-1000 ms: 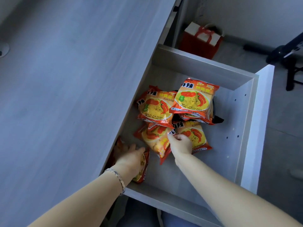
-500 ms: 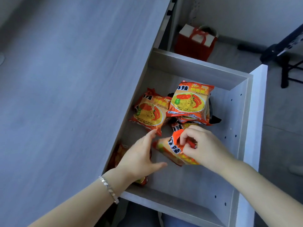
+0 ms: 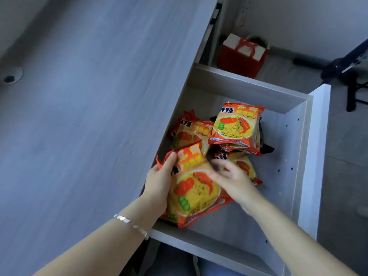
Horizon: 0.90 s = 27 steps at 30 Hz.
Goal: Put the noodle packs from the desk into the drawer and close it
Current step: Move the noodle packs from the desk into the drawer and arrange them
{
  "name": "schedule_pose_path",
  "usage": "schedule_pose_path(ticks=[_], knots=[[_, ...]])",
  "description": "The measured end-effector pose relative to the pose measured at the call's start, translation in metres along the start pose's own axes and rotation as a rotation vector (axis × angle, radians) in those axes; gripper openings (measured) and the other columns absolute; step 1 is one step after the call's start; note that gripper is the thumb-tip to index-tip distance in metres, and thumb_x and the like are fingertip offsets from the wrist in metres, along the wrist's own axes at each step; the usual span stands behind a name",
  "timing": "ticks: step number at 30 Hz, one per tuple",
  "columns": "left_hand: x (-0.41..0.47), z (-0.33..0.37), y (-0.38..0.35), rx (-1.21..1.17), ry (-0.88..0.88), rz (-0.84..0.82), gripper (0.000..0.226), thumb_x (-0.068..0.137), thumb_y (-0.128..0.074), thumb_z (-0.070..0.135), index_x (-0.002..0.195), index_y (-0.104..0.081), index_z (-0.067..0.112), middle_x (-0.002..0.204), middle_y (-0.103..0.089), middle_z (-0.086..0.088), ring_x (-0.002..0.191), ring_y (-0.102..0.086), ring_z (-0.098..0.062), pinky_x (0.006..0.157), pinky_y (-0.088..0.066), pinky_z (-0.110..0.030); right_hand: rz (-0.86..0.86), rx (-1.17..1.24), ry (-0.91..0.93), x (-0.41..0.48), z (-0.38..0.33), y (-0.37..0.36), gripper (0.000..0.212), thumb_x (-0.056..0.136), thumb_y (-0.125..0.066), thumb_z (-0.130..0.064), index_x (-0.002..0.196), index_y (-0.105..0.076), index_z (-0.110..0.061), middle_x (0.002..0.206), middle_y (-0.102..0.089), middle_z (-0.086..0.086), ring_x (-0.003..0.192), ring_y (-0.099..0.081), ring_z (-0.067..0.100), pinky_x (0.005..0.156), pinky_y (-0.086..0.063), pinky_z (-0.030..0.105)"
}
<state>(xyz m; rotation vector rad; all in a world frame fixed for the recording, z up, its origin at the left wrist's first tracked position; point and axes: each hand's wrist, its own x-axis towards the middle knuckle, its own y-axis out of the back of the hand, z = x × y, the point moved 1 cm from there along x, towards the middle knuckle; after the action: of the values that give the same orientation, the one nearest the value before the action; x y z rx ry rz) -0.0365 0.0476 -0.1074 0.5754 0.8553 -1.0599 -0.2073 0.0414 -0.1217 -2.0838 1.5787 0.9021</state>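
Left hand (image 3: 159, 182) gripping the near noodle pack (image 3: 197, 192) over the drawer (image 3: 298, 156); right hand (image 3: 233, 176) spread loose on it. Best laid flat, pressed low, clear of the closing edge.

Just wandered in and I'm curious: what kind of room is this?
Probably an office or study: a grey wood-grain desk with a cable hole, its open pale drawer holding orange noodle packs, and a red gift bag on the floor.
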Motion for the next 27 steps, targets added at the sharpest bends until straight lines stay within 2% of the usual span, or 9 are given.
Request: schedule_pose_path(ticks=[3,6,10,12,15,16,19,22,27], knots=[[-0.003,-0.010,0.005,0.508,-0.085,0.198,0.041,0.093,-0.054,0.033,0.116,-0.055,-0.002,0.108,-0.064,-0.013,0.108,-0.060,-0.033,0.084,-0.043,-0.031,0.035,-0.154,0.042,0.007,0.019,-0.004,0.030,0.083,-0.065,-0.020,0.113,-0.064,-0.013,0.106,-0.071,0.008,0.100,-0.067,0.022,0.089,-0.053,0.034],[-0.003,-0.026,0.014,0.915,-0.161,0.148,0.056,0.095,-0.049,0.021,0.140,-0.025,-0.003,0.136,-0.049,-0.019,0.126,-0.048,-0.033,0.099,-0.041,-0.036,-0.015,-0.318,0.037,0.022,0.025,-0.010,0.029,0.085,-0.064,-0.024,0.112,-0.067,-0.016,0.109,-0.070,0.003,0.108,-0.063,0.021,0.097,-0.049,0.040],[-0.005,-0.040,0.030,1.278,-0.373,0.139,0.073,0.097,-0.040,0.035,0.150,0.003,0.008,0.156,-0.015,-0.018,0.144,-0.022,-0.028,0.114,-0.025,-0.034,-0.156,-0.411,0.110,0.039,0.015,-0.039,0.028,0.085,-0.062,-0.028,0.111,-0.069,-0.019,0.110,-0.071,-0.001,0.107,-0.064,0.015,0.098,-0.049,0.036],[-0.008,-0.043,0.036,1.359,-0.483,0.087,0.075,0.097,-0.040,0.037,0.150,0.004,0.009,0.158,-0.007,-0.015,0.145,-0.018,-0.026,0.114,-0.026,-0.031,-0.206,-0.525,0.178,0.045,0.013,-0.061,0.027,0.088,-0.058,-0.025,0.112,-0.068,-0.018,0.115,-0.070,0.002,0.109,-0.063,0.019,0.092,-0.048,0.029],[-0.006,-0.041,0.035,1.506,-0.633,0.040,0.088,0.077,-0.072,0.029,0.144,-0.027,-0.004,0.151,-0.028,-0.023,0.133,-0.044,-0.030,0.099,-0.046,-0.031,-0.203,-0.751,0.177,0.049,0.021,-0.098,0.029,0.090,-0.045,-0.013,0.112,-0.064,-0.018,0.115,-0.067,0.011,0.108,-0.060,0.031,0.089,-0.049,0.036],[-0.002,-0.040,0.033,1.579,-0.644,0.042,0.090,0.075,-0.072,0.027,0.144,-0.026,-0.006,0.152,-0.026,-0.024,0.134,-0.042,-0.032,0.103,-0.044,-0.033,-0.177,-0.702,0.159,0.048,0.026,-0.107,0.030,0.090,-0.044,-0.011,0.112,-0.063,-0.018,0.116,-0.066,0.011,0.108,-0.060,0.030,0.092,-0.049,0.037],[0.012,-0.043,0.031,1.599,-0.383,-0.094,0.082,0.092,-0.047,0.030,0.150,0.006,0.006,0.159,0.007,-0.012,0.147,0.002,-0.028,0.121,-0.008,-0.038,0.003,-0.337,0.135,0.046,0.032,-0.099,0.031,0.086,-0.053,-0.008,0.116,-0.061,-0.015,0.116,-0.060,0.001,0.110,-0.056,0.015,0.092,-0.042,0.018],[0.030,-0.046,0.031,1.579,-0.240,-0.164,0.086,0.087,-0.053,0.035,0.151,0.001,0.015,0.159,0.002,-0.009,0.146,0.008,-0.026,0.119,0.000,-0.037,0.217,-0.199,0.061,0.045,0.043,-0.064,0.030,0.089,-0.050,-0.006,0.116,-0.060,-0.014,0.115,-0.055,-0.003,0.105,-0.051,0.009,0.086,-0.037,0.014],[0.045,-0.044,0.022,1.713,-0.135,-0.307,0.094,0.076,-0.063,0.041,0.148,-0.003,0.040,0.159,0.005,0.008,0.143,0.019,-0.034,0.117,0.008,-0.045,-0.022,-0.129,-0.212,0.049,0.075,-0.059,0.040,0.088,-0.042,0.002,0.123,-0.057,-0.008,0.119,-0.063,0.010,0.121,-0.053,0.027,0.108,-0.038,0.036]])
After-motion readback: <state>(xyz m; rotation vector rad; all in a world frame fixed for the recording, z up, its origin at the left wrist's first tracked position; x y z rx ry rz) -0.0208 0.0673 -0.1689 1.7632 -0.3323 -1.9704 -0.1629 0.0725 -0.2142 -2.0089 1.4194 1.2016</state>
